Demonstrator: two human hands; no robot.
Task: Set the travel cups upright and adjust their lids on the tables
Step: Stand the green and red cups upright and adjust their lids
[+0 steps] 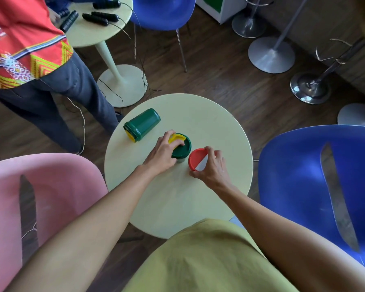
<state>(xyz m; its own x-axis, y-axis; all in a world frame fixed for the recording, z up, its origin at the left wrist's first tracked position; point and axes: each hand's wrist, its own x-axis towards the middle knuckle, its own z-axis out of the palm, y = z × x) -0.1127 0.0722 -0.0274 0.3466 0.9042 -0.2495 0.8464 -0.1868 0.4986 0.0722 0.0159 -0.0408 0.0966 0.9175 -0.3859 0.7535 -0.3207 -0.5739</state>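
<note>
Three travel cups are on a round pale-yellow table (209, 114). One green cup (142, 124) lies on its side at the table's left, its yellow-and-green lid facing the left edge. A second green cup (182, 149) stands upright in the middle; my left hand (163, 151) grips its green lid, fingers on the yellow flap. Right beside it stands a cup with a red-and-white lid (197, 160); my right hand (213, 167) holds that lid from the right side. The bodies of both upright cups are mostly hidden under their lids and my hands.
A pink chair (40, 197) stands at the left and a blue chair (303, 186) at the right of the table. A person in a red shirt (19, 39) stands at the far left by a second round table (89, 36) with black handles and cords. Metal stool bases (271, 54) are at the back right.
</note>
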